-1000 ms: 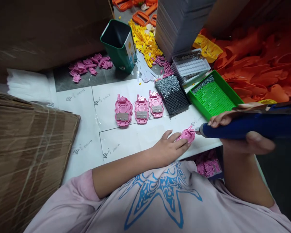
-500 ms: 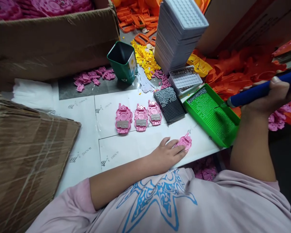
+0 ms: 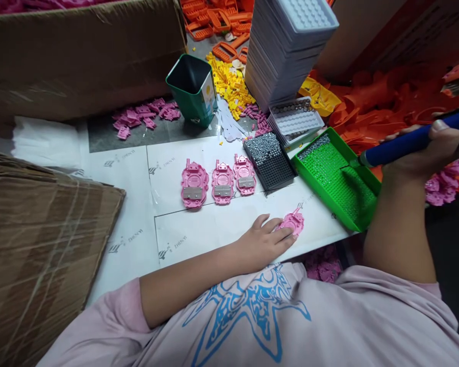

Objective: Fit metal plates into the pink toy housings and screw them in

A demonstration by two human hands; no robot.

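Note:
My left hand [image 3: 262, 244] lies on the white work surface, its index and middle fingers over the lower part of a pink plastic casing half [image 3: 292, 223]; the thumb is hidden. My right hand [image 3: 421, 153] is wrapped around a blue-handled screwdriver [image 3: 398, 146]. The driver's thin bit reaches into a green perforated tray [image 3: 332, 178] holding small silver screws. Left of the tray sits a black perforated tray [image 3: 274, 163] with screws packed over its far part. Three more pink casing halves [image 3: 194, 179], each bearing a metal plate, are lined up beyond my left hand.
A dark green bin [image 3: 191, 94] stands behind the casings, near yellow parts [image 3: 229, 84] and pink pieces [image 3: 133, 117]. A tall stack of white trays [image 3: 279, 56] rises at the back. Cardboard boxes [image 3: 42, 239] flank the left; orange parts [image 3: 382, 107] are heaped right.
The view has shifted slightly, so the far objects sit a little higher in the picture. Both hands keep nearly the same pose, and the driver bit remains over the green tray.

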